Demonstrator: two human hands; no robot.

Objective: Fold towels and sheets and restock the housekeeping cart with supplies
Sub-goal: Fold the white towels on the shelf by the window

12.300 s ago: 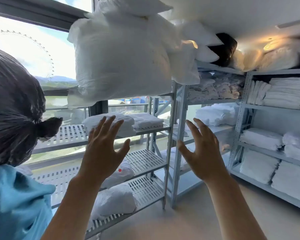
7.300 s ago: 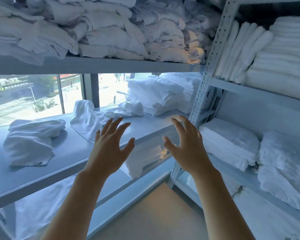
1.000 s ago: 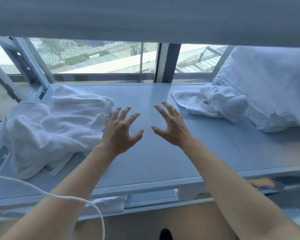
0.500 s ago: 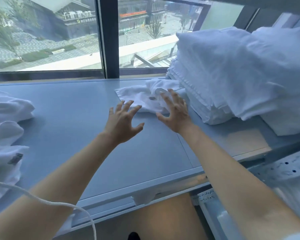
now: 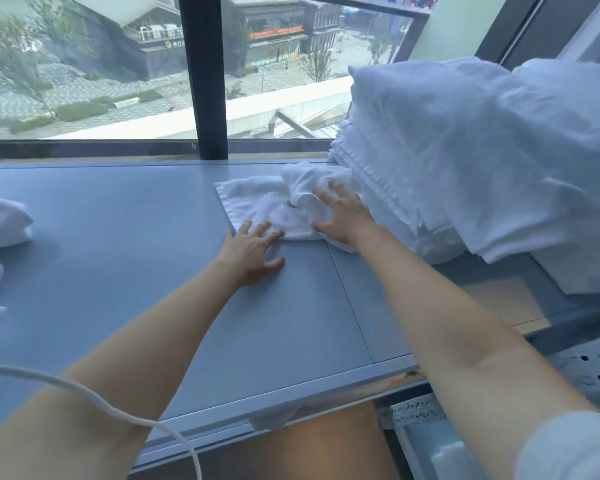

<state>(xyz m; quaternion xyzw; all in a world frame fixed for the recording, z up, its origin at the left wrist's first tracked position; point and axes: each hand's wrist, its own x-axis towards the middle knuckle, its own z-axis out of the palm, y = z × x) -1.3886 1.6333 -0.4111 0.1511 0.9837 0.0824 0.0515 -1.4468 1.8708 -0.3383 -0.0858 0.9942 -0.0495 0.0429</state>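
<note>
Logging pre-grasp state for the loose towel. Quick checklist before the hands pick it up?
1. Loose towel reachable on the shelf: ok.
2. Right hand on the towel, fingers spread: ok.
3. Left hand at the towel's near edge, fingers just touching it: ok.
4. Either hand closed on the cloth: not ok, both flat and open.
5. Towel free of the folded stack: cannot tell, they meet at the towel's bunched end.
6. Bare shelf to the left for spreading: ok.

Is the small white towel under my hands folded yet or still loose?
Still loose. The small towel lies rumpled on the shelf, one part bunched by the right hand.
</note>
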